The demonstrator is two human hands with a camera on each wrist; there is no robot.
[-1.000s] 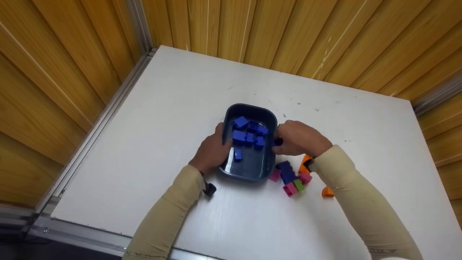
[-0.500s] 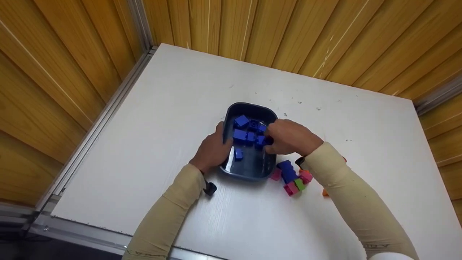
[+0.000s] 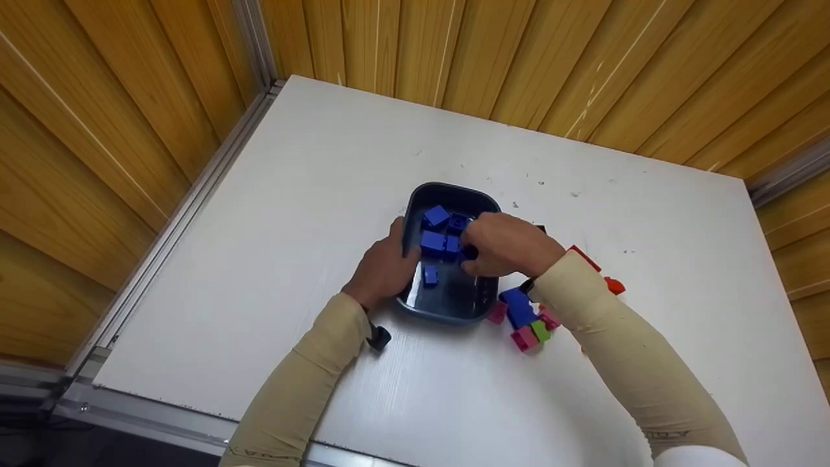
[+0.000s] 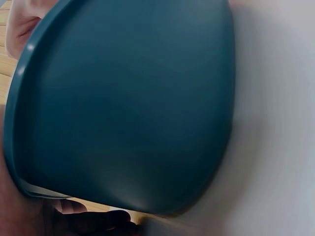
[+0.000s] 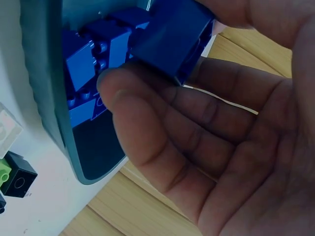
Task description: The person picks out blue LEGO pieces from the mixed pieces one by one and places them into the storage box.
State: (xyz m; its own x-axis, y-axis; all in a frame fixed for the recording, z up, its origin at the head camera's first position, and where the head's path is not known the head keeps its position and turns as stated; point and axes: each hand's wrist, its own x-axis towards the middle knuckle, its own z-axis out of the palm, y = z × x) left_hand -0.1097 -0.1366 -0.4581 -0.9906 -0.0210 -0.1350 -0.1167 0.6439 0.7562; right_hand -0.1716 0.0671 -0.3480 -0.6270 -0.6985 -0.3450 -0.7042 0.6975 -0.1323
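Observation:
A dark blue tub stands mid-table with several blue bricks inside. My left hand grips its left rim; in the left wrist view the tub's outer wall fills the frame. Over the tub's right half, my right hand pinches a blue brick between thumb and fingers, just above the bricks in the tub. In the head view the held brick is mostly hidden under the hand.
Loose bricks lie right of the tub: blue, pink, green and red-orange. The white table is bounded by wooden walls at the back and left, with a metal rail along the left edge.
My right hand has moved left from outside the tub's right rim to over the tub, carrying the blue brick. The left hand has kept its grip on the rim.

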